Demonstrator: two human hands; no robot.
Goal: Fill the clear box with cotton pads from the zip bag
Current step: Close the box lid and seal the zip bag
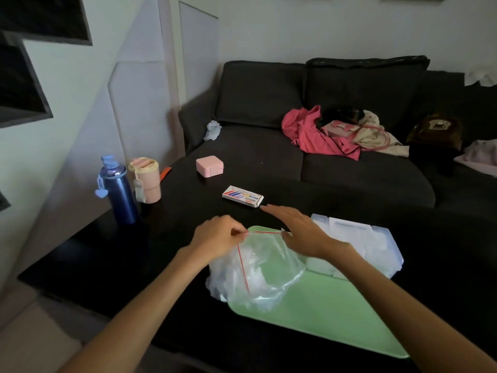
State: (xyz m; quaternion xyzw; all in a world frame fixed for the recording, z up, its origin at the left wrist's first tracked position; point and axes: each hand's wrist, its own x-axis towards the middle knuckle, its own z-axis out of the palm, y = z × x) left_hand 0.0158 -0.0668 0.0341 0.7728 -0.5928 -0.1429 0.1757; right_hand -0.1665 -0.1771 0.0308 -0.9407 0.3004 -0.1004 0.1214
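Observation:
A clear zip bag (pixel 258 267) with a red zip line lies on a green tray (pixel 336 313), white cotton pads showing faintly inside it. My left hand (pixel 217 235) pinches the left end of the bag's mouth. My right hand (pixel 298 230) pinches the right end of the mouth with thumb and a finger, its other fingers stretched out flat. The clear box (pixel 357 243) with a bluish rim sits just right of the bag, partly behind my right wrist, and its contents are hard to make out.
On the black table (pixel 107 265) stand a blue bottle (pixel 119 192) and a pink cup (pixel 146 180) at the left, with a pink case (pixel 209 166) and a small printed carton (pixel 242 196) behind the tray. A dark sofa (pixel 336 130) with clothes lies beyond.

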